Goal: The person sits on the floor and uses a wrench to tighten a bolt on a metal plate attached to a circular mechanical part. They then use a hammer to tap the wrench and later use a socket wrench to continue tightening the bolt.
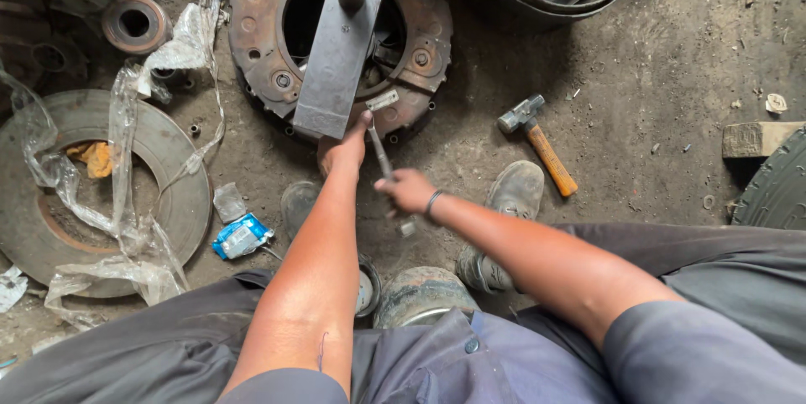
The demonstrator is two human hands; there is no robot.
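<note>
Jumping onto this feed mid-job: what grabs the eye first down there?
The big rusty round assembly at top centre, with a grey metal bar clamped across it. The left hand presses at the bar's near end while the right hand holds a slim metal tool angled up toward it. A hammer with an orange handle lies on the dirt floor to the right.

Hammer on dirt floor – worn disc under clear plastic wrap, small blue packet nearby
</note>
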